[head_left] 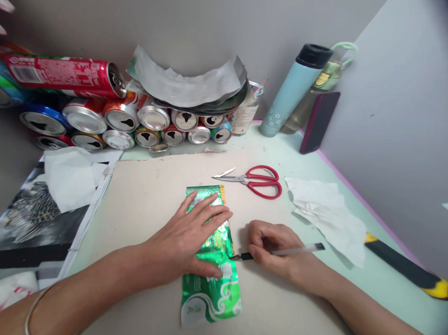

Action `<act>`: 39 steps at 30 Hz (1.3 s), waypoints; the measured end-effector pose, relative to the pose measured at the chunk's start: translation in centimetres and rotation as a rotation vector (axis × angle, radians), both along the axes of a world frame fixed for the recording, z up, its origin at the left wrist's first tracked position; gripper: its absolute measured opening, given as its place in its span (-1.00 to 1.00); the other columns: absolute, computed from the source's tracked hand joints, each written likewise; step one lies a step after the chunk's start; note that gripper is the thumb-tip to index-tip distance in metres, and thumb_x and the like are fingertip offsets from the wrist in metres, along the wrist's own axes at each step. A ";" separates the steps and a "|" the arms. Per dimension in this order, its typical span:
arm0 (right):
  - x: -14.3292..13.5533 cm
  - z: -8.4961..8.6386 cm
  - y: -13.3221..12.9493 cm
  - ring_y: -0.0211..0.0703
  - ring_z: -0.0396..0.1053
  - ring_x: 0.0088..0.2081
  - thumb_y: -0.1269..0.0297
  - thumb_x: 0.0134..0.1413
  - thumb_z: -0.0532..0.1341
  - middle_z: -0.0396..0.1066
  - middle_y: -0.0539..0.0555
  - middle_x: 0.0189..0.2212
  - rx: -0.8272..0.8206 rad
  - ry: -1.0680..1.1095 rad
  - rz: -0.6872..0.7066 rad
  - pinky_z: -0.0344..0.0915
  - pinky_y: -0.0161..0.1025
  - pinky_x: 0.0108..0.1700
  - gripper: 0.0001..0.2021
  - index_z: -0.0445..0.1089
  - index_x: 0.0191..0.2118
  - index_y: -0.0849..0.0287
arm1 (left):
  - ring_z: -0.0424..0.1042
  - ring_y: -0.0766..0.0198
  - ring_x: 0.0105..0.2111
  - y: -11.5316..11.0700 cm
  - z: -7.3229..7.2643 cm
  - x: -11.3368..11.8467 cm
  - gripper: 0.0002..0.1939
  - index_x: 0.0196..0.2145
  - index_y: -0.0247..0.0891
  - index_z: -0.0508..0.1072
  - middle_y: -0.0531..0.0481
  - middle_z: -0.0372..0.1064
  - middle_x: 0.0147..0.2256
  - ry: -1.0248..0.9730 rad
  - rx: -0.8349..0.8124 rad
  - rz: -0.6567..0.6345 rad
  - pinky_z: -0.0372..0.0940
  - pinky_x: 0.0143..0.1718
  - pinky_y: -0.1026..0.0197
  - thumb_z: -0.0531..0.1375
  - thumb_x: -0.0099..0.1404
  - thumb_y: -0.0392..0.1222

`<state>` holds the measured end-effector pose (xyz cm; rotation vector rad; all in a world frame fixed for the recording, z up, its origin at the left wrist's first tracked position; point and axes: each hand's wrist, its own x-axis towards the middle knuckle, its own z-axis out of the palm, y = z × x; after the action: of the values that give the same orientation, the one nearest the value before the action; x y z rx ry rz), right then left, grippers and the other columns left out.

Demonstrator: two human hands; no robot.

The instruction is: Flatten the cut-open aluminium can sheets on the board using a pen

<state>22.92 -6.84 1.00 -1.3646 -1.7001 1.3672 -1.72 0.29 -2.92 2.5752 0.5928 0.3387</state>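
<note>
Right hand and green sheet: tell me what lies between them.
In the head view, the front end of the pen reaches from the right hand to the right edge of the green sheet, above the beige board.

bare left hand (193, 232), bare right hand (276, 245), slim rounded pale-metal bangle (27, 328) around the left forearm (112, 269), bare right forearm (353, 298)

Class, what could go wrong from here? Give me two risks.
The left hand rests spread on the green sheet; if it lifts, the sheet might slide and the pen, held in the right hand at the sheet's edge, could stray. The left thumb lies close to the pen's tip, so a slip might jab it.
</note>
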 end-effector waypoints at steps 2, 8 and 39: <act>0.0 0.0 0.0 -0.29 -0.02 -0.50 0.38 0.15 0.18 0.09 -0.13 -0.56 -0.005 0.001 -0.005 -0.06 -0.29 -0.48 -0.74 0.08 -0.48 0.09 | -0.10 -0.17 0.45 0.0 0.0 0.0 0.05 0.37 -0.15 0.09 -0.19 0.21 0.32 -0.003 -0.004 0.002 -0.45 0.43 -0.24 0.44 0.11 0.28; 0.1 -0.1 0.0 -0.28 -0.01 -0.49 0.37 0.16 0.19 0.09 -0.12 -0.55 -0.010 -0.004 -0.003 -0.05 -0.28 -0.47 -0.72 0.08 -0.49 0.09 | -0.10 -0.22 0.44 0.1 -0.1 0.0 0.06 0.40 -0.11 0.07 -0.20 0.20 0.32 -0.019 -0.026 0.003 -0.41 0.42 -0.30 0.42 0.13 0.30; 0.1 0.4 0.2 -0.28 -0.02 -0.50 0.36 0.16 0.17 0.09 -0.12 -0.57 0.018 -0.043 -0.006 -0.06 -0.29 -0.49 -0.73 0.08 -0.49 0.09 | -0.09 -0.22 0.44 0.1 0.0 0.1 0.05 0.39 -0.13 0.09 -0.20 0.21 0.32 -0.004 -0.030 0.003 -0.40 0.42 -0.31 0.44 0.12 0.27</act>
<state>23.04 -6.61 1.42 -1.3971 -1.7305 1.3255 -1.65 0.35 -2.88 2.5449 0.5966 0.3330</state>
